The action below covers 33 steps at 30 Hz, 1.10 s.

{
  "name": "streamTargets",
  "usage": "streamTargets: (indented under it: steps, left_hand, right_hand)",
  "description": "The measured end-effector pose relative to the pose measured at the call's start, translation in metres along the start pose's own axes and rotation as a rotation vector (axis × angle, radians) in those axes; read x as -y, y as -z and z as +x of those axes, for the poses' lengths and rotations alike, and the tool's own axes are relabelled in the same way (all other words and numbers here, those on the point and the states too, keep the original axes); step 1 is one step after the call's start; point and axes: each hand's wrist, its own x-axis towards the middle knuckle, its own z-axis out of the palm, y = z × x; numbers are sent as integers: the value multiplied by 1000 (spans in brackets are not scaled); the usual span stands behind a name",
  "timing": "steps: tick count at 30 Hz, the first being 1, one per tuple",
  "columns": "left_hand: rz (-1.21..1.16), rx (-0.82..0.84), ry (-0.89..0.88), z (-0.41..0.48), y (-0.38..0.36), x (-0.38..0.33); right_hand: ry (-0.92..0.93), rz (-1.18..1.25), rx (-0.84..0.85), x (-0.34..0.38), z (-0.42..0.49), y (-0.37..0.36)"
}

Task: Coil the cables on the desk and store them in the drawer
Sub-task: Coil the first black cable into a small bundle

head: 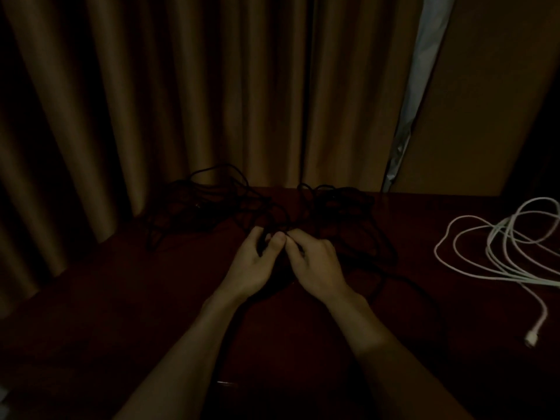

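Observation:
A tangle of black cable (212,201) sprawls across the back of the dark red desk (106,298), with more loops on the right (357,225). My left hand (251,265) and my right hand (315,265) meet at the middle of the tangle, fingers curled round strands of the black cable. The light is dim and the strands between my fingers are hard to make out. A white cable (500,253) lies in loose loops at the right, its white plug (531,339) nearest me. No drawer shows.
Brown curtains (181,101) hang right behind the desk's far edge. A pale strip (421,86) shows between curtain and a brown panel at the right. A black strand runs from the tangle toward the desk's near edge (424,298).

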Motion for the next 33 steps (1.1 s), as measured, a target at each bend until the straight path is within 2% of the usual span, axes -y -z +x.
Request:
streamTargets:
  steps: [4, 10, 14, 17, 21, 26, 30, 31, 33]
  left_hand:
    - [-27, -10, 88, 5, 3, 4]
    - [-103, -130, 124, 8, 2, 1]
    - [-45, -149, 66, 7, 2, -2]
    - [-48, -235, 91, 8, 4, 0]
    - [-264, -394, 247, 13, 8, -7]
    - [-525, -500, 319, 17, 18, -5]
    - [-917, -614, 374, 15, 38, -8]
    - [-948, -608, 376, 14, 39, -11]
    - [-842, -553, 379, 13, 37, -9]
  right_hand:
    - [-22, 51, 68, 13, 4, -9]
    - [-87, 72, 328, 29, 0, -23]
    - [-64, 57, 378, 26, -1, -25]
    - [-25, 50, 385, 24, -4, -25]
    - [-56, 11, 288, 11, -3, -19]
    - [-197, -282, 439, 9, -1, -7]
    - [-274, -450, 376, 4, 3, 3]
    - [-292, -480, 354, 3, 3, 5]
    - [-294, -547, 324, 2, 2, 6]
